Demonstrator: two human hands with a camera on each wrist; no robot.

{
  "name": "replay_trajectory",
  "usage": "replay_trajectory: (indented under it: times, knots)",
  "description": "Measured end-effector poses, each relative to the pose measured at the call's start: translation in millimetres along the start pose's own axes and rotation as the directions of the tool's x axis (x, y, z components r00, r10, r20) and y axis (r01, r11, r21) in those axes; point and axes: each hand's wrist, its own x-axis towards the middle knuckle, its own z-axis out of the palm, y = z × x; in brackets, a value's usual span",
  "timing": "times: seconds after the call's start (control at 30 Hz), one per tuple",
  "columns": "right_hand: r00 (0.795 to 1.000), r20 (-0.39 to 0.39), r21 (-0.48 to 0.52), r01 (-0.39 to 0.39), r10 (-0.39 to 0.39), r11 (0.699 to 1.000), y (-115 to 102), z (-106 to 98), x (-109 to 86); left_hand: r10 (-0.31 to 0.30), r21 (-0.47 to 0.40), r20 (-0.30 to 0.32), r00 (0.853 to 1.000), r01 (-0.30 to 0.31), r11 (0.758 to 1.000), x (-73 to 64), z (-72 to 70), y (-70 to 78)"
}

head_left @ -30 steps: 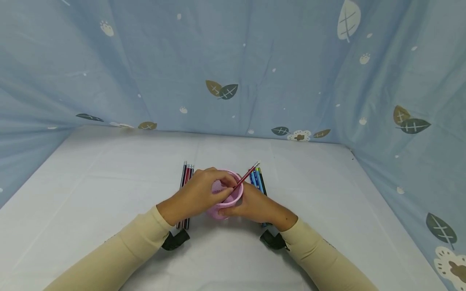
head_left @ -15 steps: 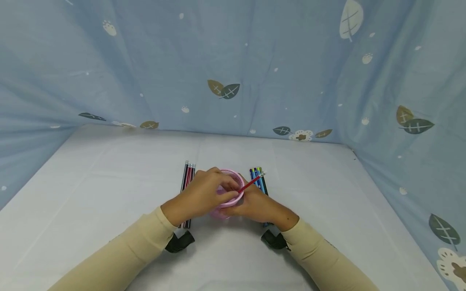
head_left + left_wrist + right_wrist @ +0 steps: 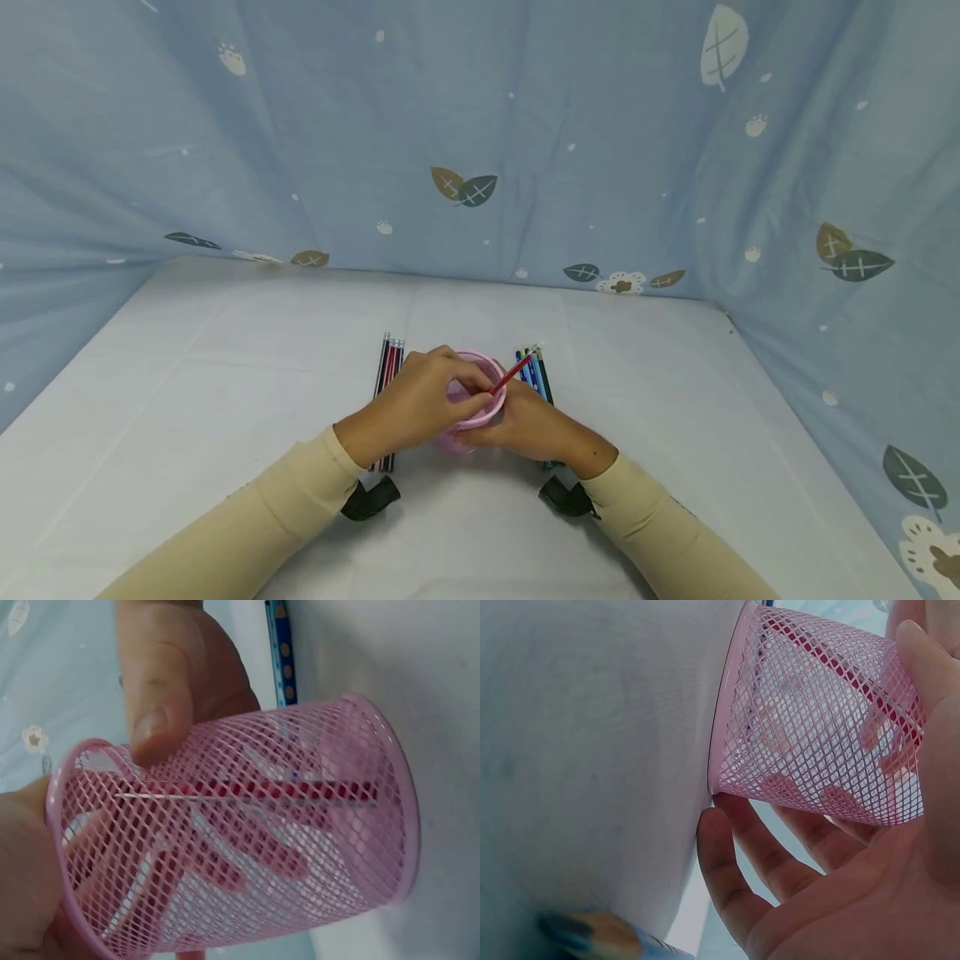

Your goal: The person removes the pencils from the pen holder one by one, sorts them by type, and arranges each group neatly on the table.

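A pink mesh pencil cup (image 3: 456,442) stands in the middle of the white table, tilted a little in the head view. My right hand (image 3: 536,423) holds it from the right; in the left wrist view that thumb lies against the mesh. From the left, my left hand (image 3: 416,402) reaches over the rim and pinches a red pencil (image 3: 513,373). The pencil leans inside the cup, its eraser end sticking out to the upper right. Through the mesh (image 3: 225,847), the pencil's lower part shows near the cup's base. My left fingertips are partly hidden in the cup.
Dark and red pencils (image 3: 390,367) lie in a row left of the cup. Blue and dark pencils (image 3: 537,382) lie to the right, partly under my right hand. Black straps (image 3: 371,500) hang at both wrists. A blue patterned curtain (image 3: 337,125) rises behind the table.
The red pencil has gone deeper into the cup, so less of it sticks out. Its eraser end has shifted slightly right. Both hands have stayed nearly in place around the cup.
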Motion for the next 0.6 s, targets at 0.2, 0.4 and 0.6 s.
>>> replay_trajectory:
  times: [0.2, 0.4, 0.6]
  knots:
    - [1.000, -0.004, 0.002, 0.024, -0.024, 1.000, -1.5, -1.1, 0.3, 0.032, -0.034, -0.018, 0.999, -0.032, 0.999, 1.5, -1.1, -3.1]
    - [1.000, 0.009, 0.041, 0.024, -0.024, 0.999, -1.4, 0.4, -0.4, 0.007, -0.072, -0.006, 1.000, -0.007, 0.997, 1.4, 0.6, -5.2]
    - [0.999, -0.001, 0.055, 0.034, -0.034, 0.998, -1.0, 0.7, -1.5, 0.011, -0.099, -0.016, 1.000, -0.013, 0.995, 1.8, 1.5, -5.6]
